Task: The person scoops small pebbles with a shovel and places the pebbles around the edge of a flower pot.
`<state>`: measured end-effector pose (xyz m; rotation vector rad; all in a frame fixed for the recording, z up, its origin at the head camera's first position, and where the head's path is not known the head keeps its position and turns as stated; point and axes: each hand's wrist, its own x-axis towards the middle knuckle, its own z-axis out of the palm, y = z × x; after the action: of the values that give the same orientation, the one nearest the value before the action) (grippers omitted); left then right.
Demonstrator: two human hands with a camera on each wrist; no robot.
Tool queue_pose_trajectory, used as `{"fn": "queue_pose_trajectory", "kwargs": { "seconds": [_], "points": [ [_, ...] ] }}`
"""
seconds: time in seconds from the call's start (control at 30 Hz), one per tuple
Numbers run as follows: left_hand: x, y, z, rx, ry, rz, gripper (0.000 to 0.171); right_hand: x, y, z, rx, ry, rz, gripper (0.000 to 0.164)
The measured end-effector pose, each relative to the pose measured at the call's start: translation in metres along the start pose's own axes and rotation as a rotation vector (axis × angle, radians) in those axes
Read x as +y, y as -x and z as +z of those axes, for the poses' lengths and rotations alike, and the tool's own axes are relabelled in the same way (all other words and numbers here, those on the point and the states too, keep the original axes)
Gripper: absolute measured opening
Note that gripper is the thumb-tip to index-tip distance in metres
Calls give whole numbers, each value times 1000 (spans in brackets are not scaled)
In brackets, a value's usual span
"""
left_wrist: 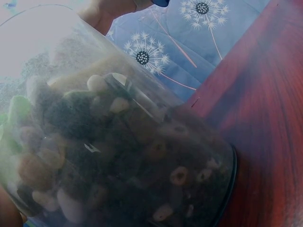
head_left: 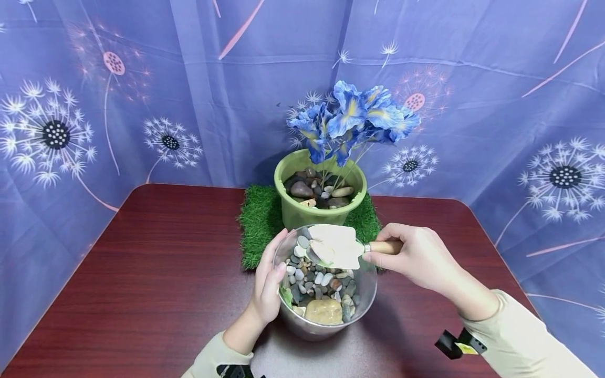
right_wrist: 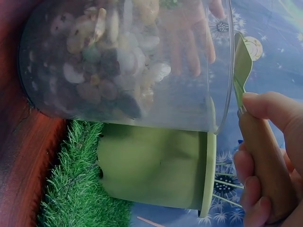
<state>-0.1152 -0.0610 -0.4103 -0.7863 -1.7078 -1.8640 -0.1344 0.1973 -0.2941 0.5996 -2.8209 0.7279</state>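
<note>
My right hand (head_left: 411,257) grips the wooden handle of a small garden trowel (head_left: 345,247), its pale blade level over the rim of a clear bucket (head_left: 366,294). A pale, smooth stone (head_left: 322,252) lies on the blade; in the right wrist view its rounded edge (right_wrist: 254,48) shows past the metal. Inside the bucket are many pebbles (head_left: 309,283), a large tan stone (head_left: 323,312) and a green leaf (head_left: 285,295). My left hand (head_left: 269,286) holds the bucket's left side, thumb at the rim and fingers along the outer wall.
Right behind the bucket stands a green flowerpot (head_left: 302,212) with stones and blue artificial irises (head_left: 352,115). It rests on a mat of artificial grass (head_left: 257,220). The dark red table (head_left: 156,273) ends at a blue dandelion-print cloth (head_left: 227,105).
</note>
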Motion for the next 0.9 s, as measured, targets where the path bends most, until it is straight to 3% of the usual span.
{"fn": "queue_pose_trajectory", "kwargs": {
  "seconds": [0.53,0.9],
  "points": [
    [0,0,0,1,12,11,54,5,-8,-2,86,53,-43,18],
    [3,-1,1,-5,8,-16,54,9,-14,-4,86,67,-29,15]
  ]
}}
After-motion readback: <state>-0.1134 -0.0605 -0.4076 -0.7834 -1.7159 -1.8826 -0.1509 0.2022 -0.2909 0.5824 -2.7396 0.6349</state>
